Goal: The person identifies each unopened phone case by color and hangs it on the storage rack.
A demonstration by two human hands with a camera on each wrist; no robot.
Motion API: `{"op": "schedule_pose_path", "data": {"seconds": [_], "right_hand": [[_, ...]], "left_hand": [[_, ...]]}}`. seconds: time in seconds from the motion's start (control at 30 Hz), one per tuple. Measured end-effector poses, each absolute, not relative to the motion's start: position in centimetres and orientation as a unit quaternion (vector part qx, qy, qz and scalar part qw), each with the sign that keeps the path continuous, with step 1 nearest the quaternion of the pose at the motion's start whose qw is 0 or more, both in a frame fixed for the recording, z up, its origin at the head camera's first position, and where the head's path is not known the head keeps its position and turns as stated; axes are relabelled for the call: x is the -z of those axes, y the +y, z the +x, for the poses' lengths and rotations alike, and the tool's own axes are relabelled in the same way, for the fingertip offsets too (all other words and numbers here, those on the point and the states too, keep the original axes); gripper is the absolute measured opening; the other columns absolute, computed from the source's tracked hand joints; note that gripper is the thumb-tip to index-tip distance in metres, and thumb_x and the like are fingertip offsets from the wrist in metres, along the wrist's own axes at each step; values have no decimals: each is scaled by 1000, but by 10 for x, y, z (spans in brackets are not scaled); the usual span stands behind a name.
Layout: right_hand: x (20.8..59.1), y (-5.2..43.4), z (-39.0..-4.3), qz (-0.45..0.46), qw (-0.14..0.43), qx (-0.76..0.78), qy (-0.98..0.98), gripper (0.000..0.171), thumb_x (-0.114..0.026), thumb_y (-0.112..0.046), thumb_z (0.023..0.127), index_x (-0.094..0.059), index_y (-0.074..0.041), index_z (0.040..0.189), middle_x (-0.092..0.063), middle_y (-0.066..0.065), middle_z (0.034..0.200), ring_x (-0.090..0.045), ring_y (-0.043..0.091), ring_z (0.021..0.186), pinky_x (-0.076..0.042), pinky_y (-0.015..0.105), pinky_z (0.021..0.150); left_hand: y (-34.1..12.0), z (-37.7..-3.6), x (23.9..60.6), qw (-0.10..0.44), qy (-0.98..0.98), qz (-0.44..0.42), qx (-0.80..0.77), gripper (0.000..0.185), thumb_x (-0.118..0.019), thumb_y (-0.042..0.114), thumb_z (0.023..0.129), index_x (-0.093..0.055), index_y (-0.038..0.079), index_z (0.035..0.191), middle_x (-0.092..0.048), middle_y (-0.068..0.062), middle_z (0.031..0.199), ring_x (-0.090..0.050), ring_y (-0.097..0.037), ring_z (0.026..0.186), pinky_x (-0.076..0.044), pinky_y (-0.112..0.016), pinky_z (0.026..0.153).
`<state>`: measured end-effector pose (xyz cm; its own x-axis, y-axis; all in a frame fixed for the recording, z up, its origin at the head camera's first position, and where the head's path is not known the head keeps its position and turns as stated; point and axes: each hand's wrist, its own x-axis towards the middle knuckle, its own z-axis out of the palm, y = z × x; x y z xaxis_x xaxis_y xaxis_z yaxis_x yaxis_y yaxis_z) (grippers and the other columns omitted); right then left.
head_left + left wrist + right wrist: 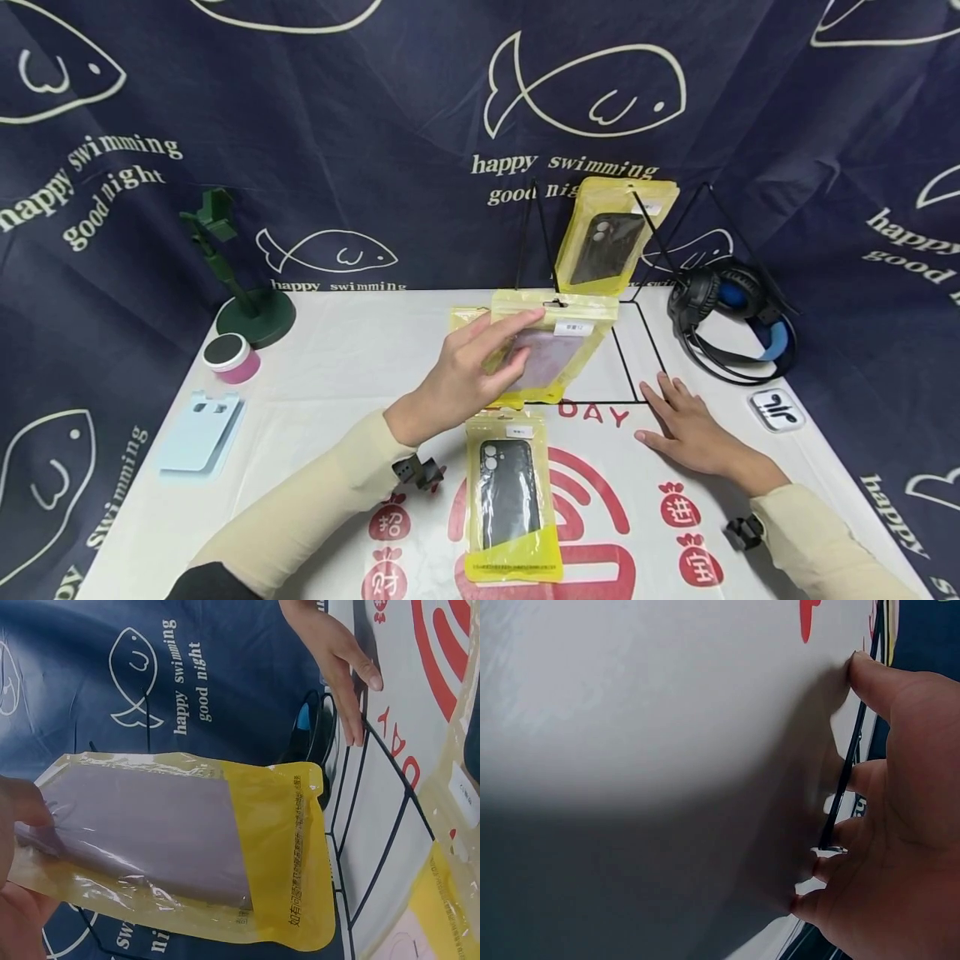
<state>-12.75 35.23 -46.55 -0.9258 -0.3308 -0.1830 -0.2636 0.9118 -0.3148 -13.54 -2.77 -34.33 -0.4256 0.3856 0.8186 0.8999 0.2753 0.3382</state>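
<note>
The left hand [459,377] holds a yellow pouch with a lilac phone case [553,350] lifted above the middle of the white table [337,375], fingers nearly straight across its front and the thumb hidden behind it. At four o'clock from the pouch, the right hand [688,429] lies flat on the table, fingers spread, fingertips touching the black wire rack [637,333]. A second pouch with a black case [510,497] lies at six o'clock.

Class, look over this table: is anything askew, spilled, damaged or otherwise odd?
Nothing is spilled or damaged. One yellow phone-case packet lies flat, another packet hangs on the wire rack, and the left hand holds a third.
</note>
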Motion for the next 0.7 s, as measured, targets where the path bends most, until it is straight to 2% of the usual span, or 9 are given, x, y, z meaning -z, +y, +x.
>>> {"op": "schedule_pose_path", "data": {"seconds": [0.2, 0.5, 0.7], "right_hand": [[465, 352, -127, -153, 117, 147, 970, 88, -62, -51, 94, -27, -1, 157, -10, 35, 162, -9, 57, 149, -11, 77, 112], [465, 353, -127, -155, 115, 149, 970, 87, -62, -50, 94, -27, 0, 156, -11, 35, 162, -9, 58, 148, -11, 78, 111], [465, 353, -127, -155, 114, 148, 970, 87, -62, -50, 94, -27, 0, 157, -11, 36, 162, -9, 58, 148, -11, 78, 111]], "left_hand": [[-26, -135, 347, 305, -737, -442, 412, 46, -68, -1, 88, -58, 0, 133, -69, -14, 124, -66, -15, 94, -56, -21, 79], [-21, -143, 352, 322, -741, -432, 400, 46, -67, -3, 88, -59, 0, 132, -71, -13, 122, -54, -13, 73, -46, -19, 67], [-20, -153, 354, 324, -751, -418, 396, 44, -68, -3, 89, -60, -2, 132, -71, -15, 123, -47, -14, 68, -42, -18, 61]]}}
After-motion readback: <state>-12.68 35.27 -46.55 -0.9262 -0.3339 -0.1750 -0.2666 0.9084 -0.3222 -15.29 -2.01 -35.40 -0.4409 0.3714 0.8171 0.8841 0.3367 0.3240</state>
